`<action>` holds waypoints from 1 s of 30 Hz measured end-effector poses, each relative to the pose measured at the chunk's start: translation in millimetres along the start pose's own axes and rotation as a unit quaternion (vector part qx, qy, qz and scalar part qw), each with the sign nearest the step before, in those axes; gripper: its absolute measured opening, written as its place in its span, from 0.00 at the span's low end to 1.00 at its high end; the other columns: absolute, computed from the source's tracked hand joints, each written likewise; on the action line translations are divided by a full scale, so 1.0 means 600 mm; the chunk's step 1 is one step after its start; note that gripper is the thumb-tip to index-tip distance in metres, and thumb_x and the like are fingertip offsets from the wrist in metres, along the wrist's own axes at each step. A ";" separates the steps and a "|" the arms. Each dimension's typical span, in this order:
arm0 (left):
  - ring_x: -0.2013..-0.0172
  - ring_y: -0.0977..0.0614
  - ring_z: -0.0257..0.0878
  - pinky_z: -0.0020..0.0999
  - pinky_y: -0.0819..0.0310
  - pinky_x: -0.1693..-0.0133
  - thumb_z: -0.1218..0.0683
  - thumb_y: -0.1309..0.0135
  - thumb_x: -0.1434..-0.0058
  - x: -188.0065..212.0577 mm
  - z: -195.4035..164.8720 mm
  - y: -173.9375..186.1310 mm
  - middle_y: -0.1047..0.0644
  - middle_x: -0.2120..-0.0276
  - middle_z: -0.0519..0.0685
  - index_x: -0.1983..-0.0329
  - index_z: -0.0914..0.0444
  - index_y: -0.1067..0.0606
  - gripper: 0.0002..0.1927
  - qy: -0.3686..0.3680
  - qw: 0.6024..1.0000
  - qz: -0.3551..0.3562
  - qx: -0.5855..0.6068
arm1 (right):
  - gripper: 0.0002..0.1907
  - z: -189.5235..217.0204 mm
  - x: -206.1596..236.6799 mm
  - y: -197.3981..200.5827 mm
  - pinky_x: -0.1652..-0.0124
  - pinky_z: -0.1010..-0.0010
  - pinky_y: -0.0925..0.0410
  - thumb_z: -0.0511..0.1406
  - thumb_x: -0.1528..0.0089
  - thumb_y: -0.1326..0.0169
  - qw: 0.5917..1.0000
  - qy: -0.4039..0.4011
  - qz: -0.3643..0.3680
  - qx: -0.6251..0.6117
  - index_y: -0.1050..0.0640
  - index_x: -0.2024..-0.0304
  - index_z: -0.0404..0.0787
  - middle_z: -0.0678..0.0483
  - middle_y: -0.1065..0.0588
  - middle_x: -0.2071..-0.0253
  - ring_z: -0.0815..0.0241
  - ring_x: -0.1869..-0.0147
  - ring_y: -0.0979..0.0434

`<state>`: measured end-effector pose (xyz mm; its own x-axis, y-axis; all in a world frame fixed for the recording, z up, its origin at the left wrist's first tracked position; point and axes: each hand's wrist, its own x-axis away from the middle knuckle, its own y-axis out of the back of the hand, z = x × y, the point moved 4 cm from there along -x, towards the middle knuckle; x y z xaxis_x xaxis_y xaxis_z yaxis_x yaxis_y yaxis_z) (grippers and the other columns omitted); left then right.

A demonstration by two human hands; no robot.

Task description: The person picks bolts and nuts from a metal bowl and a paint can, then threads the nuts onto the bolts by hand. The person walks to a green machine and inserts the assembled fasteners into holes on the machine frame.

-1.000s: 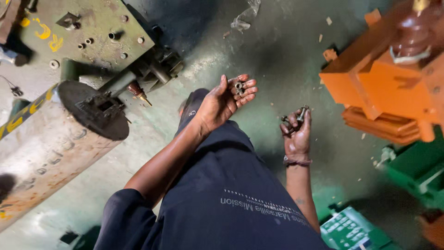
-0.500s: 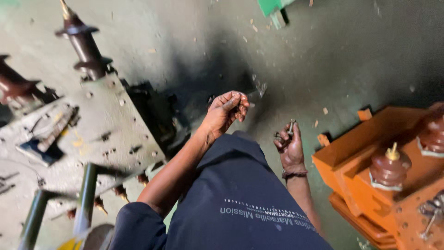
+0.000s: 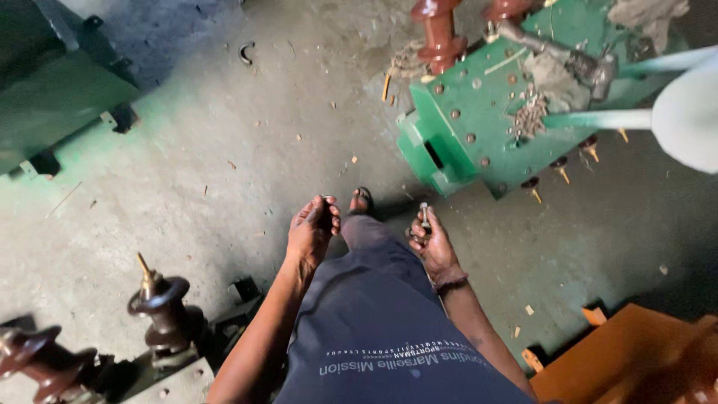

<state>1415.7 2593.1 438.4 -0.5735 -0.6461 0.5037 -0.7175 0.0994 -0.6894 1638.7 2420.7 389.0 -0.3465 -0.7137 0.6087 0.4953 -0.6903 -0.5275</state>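
Mid-frame, the left hand (image 3: 313,228) cups small dark hardware (image 3: 327,217) in curled fingers while the right hand (image 3: 430,241), just beside it, grips a bolt (image 3: 424,217) upright, its long axis pointing toward the green housing (image 3: 479,112) at upper right.

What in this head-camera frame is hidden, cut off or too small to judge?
- Head view: what the left hand holds, hidden by its curled fingers.
- Head view: small metal parts in the right hand, too small to identify.
- Head view: orange housing, cut off by the frame's corner.
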 end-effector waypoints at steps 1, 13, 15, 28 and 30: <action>0.66 0.22 0.42 0.35 0.28 0.63 0.45 0.60 0.24 -0.027 -0.032 -0.015 0.22 0.63 0.52 0.51 0.67 0.26 0.21 -0.010 1.000 -0.004 0.010 | 0.15 0.040 -0.036 -0.039 0.74 0.77 0.45 0.50 0.29 0.54 1.000 -0.001 0.010 0.007 0.27 0.60 0.50 0.64 0.38 0.77 0.71 0.73 0.39; 0.34 0.27 0.51 0.45 0.35 0.30 0.57 0.50 0.25 -0.445 -0.421 -0.139 0.31 0.32 0.60 0.27 0.70 0.38 0.27 -0.088 0.967 0.210 0.111 | 0.14 0.362 -0.531 -0.432 0.58 0.76 0.36 0.51 0.26 0.53 0.987 0.043 0.069 0.139 0.29 0.56 0.51 0.65 0.36 0.72 0.72 0.65 0.36; 0.35 0.26 0.49 0.43 0.34 0.31 0.60 0.50 0.26 -0.539 -0.490 -0.167 0.30 0.32 0.59 0.26 0.70 0.38 0.27 -0.077 0.963 0.246 0.079 | 0.14 0.375 -0.596 -0.462 0.62 0.77 0.38 0.51 0.27 0.55 0.993 0.022 0.061 0.100 0.29 0.57 0.51 0.64 0.37 0.74 0.69 0.65 0.34; 0.37 0.24 0.42 0.36 0.33 0.33 0.71 0.51 0.33 -1.003 -0.719 -0.376 0.24 0.38 0.54 0.28 0.68 0.34 0.29 0.010 0.947 0.317 -0.046 | 0.13 0.517 -0.872 -0.530 0.72 0.77 0.44 0.49 0.26 0.53 0.995 0.060 -0.053 -0.060 0.27 0.59 0.50 0.64 0.38 0.74 0.70 0.70 0.40; 0.38 0.24 0.42 0.36 0.32 0.34 0.71 0.51 0.32 -1.065 -0.712 -0.406 0.24 0.38 0.54 0.29 0.67 0.33 0.27 0.008 0.952 0.305 -0.035 | 0.12 0.564 -0.930 -0.531 0.72 0.77 0.43 0.49 0.29 0.53 0.996 0.041 -0.069 -0.042 0.28 0.60 0.52 0.63 0.37 0.74 0.68 0.68 0.35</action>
<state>1787.8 3305.1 506.8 -0.8974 -0.4403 0.0292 -0.2732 0.5023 -0.8204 1943.6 3079.3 417.9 -0.4733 -0.6156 0.6301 0.3711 -0.7880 -0.4912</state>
